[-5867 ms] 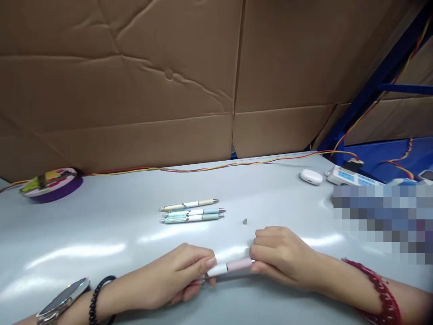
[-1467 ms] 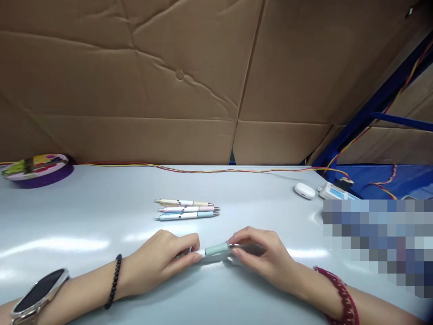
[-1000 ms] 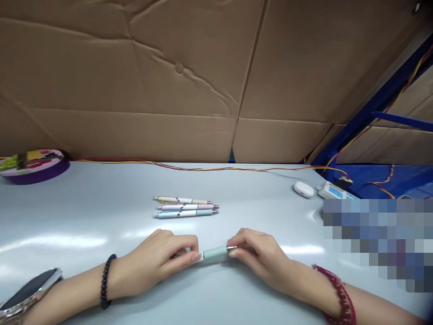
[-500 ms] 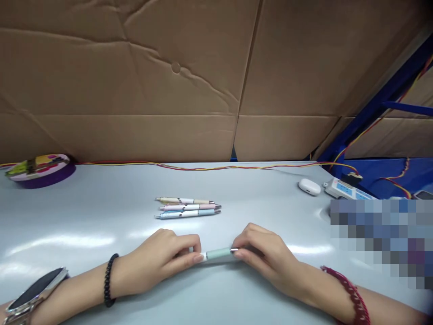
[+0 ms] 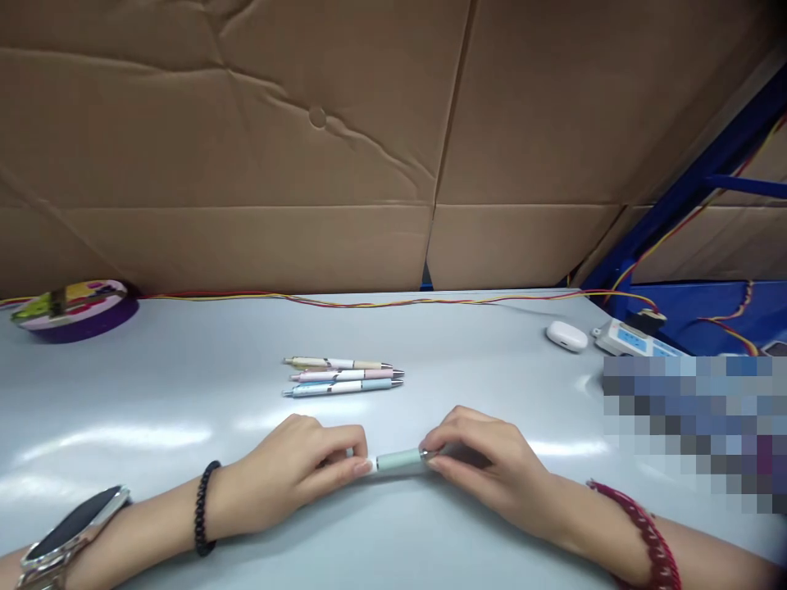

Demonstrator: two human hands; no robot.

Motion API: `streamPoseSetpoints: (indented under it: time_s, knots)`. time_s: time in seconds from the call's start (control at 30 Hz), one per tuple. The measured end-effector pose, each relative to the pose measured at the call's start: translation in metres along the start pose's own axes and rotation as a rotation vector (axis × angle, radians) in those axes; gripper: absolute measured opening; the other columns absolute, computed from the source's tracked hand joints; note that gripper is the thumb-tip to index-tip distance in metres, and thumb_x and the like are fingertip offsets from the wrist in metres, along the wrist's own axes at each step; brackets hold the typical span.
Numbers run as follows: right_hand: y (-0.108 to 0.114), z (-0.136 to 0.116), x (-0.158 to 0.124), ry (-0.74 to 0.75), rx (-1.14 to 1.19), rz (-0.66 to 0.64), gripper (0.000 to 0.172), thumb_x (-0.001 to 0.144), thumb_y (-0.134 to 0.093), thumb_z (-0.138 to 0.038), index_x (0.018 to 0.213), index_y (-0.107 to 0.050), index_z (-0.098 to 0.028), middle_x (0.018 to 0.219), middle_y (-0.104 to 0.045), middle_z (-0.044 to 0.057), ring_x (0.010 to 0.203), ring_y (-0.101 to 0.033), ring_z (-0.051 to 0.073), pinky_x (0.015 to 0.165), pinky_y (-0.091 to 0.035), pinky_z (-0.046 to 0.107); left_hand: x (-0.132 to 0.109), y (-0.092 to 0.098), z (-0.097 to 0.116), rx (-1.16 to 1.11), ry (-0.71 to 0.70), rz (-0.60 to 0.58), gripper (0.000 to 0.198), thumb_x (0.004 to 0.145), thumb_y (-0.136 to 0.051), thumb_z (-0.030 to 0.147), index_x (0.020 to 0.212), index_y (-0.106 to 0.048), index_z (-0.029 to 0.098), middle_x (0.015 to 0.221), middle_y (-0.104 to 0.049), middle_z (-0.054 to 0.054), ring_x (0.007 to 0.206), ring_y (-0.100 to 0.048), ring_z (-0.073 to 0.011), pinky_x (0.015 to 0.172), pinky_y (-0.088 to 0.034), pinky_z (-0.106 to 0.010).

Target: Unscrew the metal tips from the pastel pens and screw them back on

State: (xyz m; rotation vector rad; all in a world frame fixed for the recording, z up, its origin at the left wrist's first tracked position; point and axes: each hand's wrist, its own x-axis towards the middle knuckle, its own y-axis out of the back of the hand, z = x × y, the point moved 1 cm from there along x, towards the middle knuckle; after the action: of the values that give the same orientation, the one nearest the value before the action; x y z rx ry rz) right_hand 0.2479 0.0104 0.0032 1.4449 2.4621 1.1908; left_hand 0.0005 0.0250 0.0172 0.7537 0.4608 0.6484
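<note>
A pen (image 5: 398, 460) with a pale green grip and a white barrel lies level between my two hands, just over the table. My left hand (image 5: 301, 467) pinches its white barrel between thumb and finger, hiding the rear end. At the other end, the thumb and fingers of my right hand (image 5: 485, 459) are closed on the silver tip, covering most of it. Beyond the hands, three similar pens lie side by side: a yellow one (image 5: 338, 364), a pink one (image 5: 344, 376) and a blue one (image 5: 344, 388), their silver tips pointing right.
A purple-sided oval box (image 5: 79, 315) sits at the far left. To the right are a white earbud case (image 5: 566, 337) and a power strip (image 5: 633, 338). Red and yellow wires (image 5: 381, 305) run along the table's back edge, before a cardboard wall (image 5: 276, 164).
My right fingers have closed a little further over the pen's silver tip. Both hands otherwise keep their places; the view has shifted very slightly.
</note>
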Motion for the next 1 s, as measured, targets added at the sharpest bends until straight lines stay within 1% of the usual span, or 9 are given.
streamPoseSetpoints:
  time_s: [0.07, 0.17, 0.27, 0.33, 0.4, 0.5, 0.57, 0.73, 1.0]
  knots:
    - [-0.0006, 0.0003, 0.0, -0.015, -0.001, 0.006, 0.012, 0.091, -0.053, -0.028, 0.09, -0.063, -0.02, 0.078, -0.064, 0.004, 0.07, -0.059, 0.014, 0.062, -0.047, 0.023, 0.0012, -0.0012, -0.0004, 0.005, 0.01, 0.009, 0.034, 0.097, -0.036, 0.043, 0.075, -0.05, 0.021, 0.051, -0.04, 0.007, 0.046, -0.034, -0.0106, 0.048, -0.024, -0.019]
    - [-0.0019, 0.0018, 0.0013, -0.038, -0.03, 0.012, 0.022, 0.094, -0.049, -0.035, 0.086, -0.062, -0.019, 0.075, -0.063, 0.003, 0.067, -0.058, 0.014, 0.06, -0.045, 0.023, 0.0025, -0.0029, -0.001, 0.012, 0.013, 0.017, 0.034, 0.097, -0.036, 0.043, 0.075, -0.05, 0.021, 0.049, -0.04, 0.007, 0.045, -0.033, -0.0107, 0.047, -0.024, -0.02]
    - [-0.0037, 0.0037, 0.0042, -0.044, -0.076, -0.026, 0.036, 0.097, -0.04, -0.039, 0.074, -0.059, -0.019, 0.067, -0.061, 0.002, 0.061, -0.054, 0.013, 0.059, -0.043, 0.024, 0.0023, -0.0044, -0.0008, 0.051, 0.008, 0.039, 0.034, 0.097, -0.037, 0.043, 0.074, -0.049, 0.021, 0.049, -0.038, 0.007, 0.045, -0.03, -0.0105, 0.047, -0.023, -0.02]
    - [-0.0043, 0.0039, 0.0059, -0.046, -0.102, -0.072, 0.044, 0.099, -0.033, -0.037, 0.065, -0.055, -0.019, 0.06, -0.057, 0.001, 0.057, -0.051, 0.013, 0.061, -0.042, 0.025, 0.0021, -0.0052, -0.0006, 0.061, 0.01, 0.048, 0.034, 0.097, -0.036, 0.043, 0.074, -0.049, 0.021, 0.049, -0.037, 0.008, 0.045, -0.029, -0.0107, 0.047, -0.022, -0.02]
    - [-0.0038, 0.0032, 0.0068, -0.06, -0.11, -0.092, 0.041, 0.098, -0.034, -0.035, 0.066, -0.055, -0.019, 0.06, -0.057, 0.0, 0.058, -0.051, 0.013, 0.062, -0.042, 0.025, 0.0022, -0.0055, -0.0005, 0.059, 0.013, 0.056, 0.034, 0.097, -0.036, 0.044, 0.075, -0.05, 0.021, 0.048, -0.037, 0.008, 0.044, -0.03, -0.0108, 0.047, -0.022, -0.02]
    - [-0.0018, 0.0013, 0.0059, -0.077, -0.07, -0.072, 0.021, 0.094, -0.046, -0.033, 0.084, -0.058, -0.018, 0.073, -0.062, 0.002, 0.065, -0.055, 0.014, 0.061, -0.043, 0.024, 0.0027, -0.0051, 0.0001, 0.047, 0.011, 0.063, 0.034, 0.097, -0.036, 0.043, 0.075, -0.05, 0.021, 0.047, -0.037, 0.008, 0.043, -0.032, -0.0107, 0.047, -0.023, -0.019]
    - [-0.0007, 0.0005, 0.0044, -0.049, -0.043, -0.056, 0.015, 0.093, -0.049, -0.029, 0.089, -0.059, -0.018, 0.077, -0.062, 0.002, 0.067, -0.056, 0.013, 0.062, -0.044, 0.022, 0.0026, -0.0045, 0.001, 0.04, 0.009, 0.063, 0.033, 0.097, -0.036, 0.042, 0.075, -0.051, 0.021, 0.046, -0.04, 0.008, 0.043, -0.034, -0.0105, 0.047, -0.025, -0.019]
    - [-0.0002, 0.0016, 0.0012, 0.032, -0.036, -0.002, 0.012, 0.092, -0.052, -0.025, 0.094, -0.062, -0.019, 0.079, -0.064, 0.003, 0.071, -0.058, 0.014, 0.063, -0.046, 0.023, 0.0011, -0.0034, 0.0043, 0.043, 0.006, 0.072, 0.033, 0.097, -0.035, 0.04, 0.075, -0.05, 0.021, 0.046, -0.044, 0.008, 0.042, -0.037, -0.0106, 0.047, -0.028, -0.019]
    - [-0.0005, 0.0028, 0.0036, -0.015, -0.043, -0.001, 0.021, 0.092, -0.052, -0.035, 0.089, -0.065, -0.019, 0.074, -0.063, 0.003, 0.065, -0.056, 0.014, 0.06, -0.046, 0.024, 0.0014, -0.0042, 0.0042, 0.043, 0.006, 0.071, 0.033, 0.097, -0.036, 0.041, 0.074, -0.051, 0.021, 0.045, -0.046, 0.008, 0.041, -0.039, -0.0107, 0.048, -0.028, -0.02]
